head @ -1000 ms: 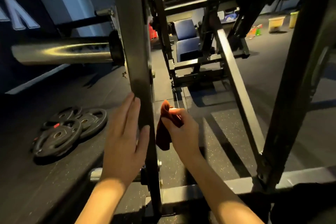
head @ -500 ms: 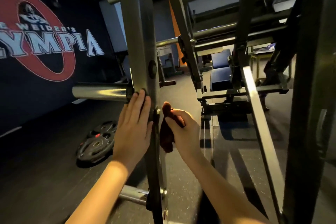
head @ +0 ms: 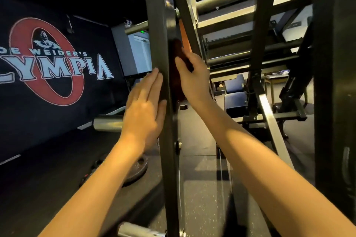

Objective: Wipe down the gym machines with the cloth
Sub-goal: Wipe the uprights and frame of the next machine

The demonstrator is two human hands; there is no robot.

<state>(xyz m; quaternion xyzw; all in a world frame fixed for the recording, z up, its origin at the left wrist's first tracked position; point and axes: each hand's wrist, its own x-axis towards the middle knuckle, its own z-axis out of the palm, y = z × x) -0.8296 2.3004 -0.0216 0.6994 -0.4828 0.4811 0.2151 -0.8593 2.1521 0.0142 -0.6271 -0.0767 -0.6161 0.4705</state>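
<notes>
A dark steel upright (head: 163, 25) of the gym machine runs up the middle of the view. My left hand (head: 144, 106) lies flat against its left face, fingers straight and pointing up. My right hand (head: 192, 75) holds a dark red cloth (head: 177, 75) and presses it onto the upright's right side. Most of the cloth is in shadow between my palm and the steel.
A chrome weight peg (head: 107, 124) sticks out left of the upright, another peg (head: 138, 230) lower down. Weight plates (head: 136, 169) lie on the black floor. Angled rails (head: 269, 117), a blue padded seat (head: 235, 100) and a thick dark post (head: 335, 102) stand right. A banner wall (head: 54, 63) is left.
Both hands have slid upward along the upright, the right hand carrying the cloth higher. My view has tilted up, so the floor plates dropped low in the frame.
</notes>
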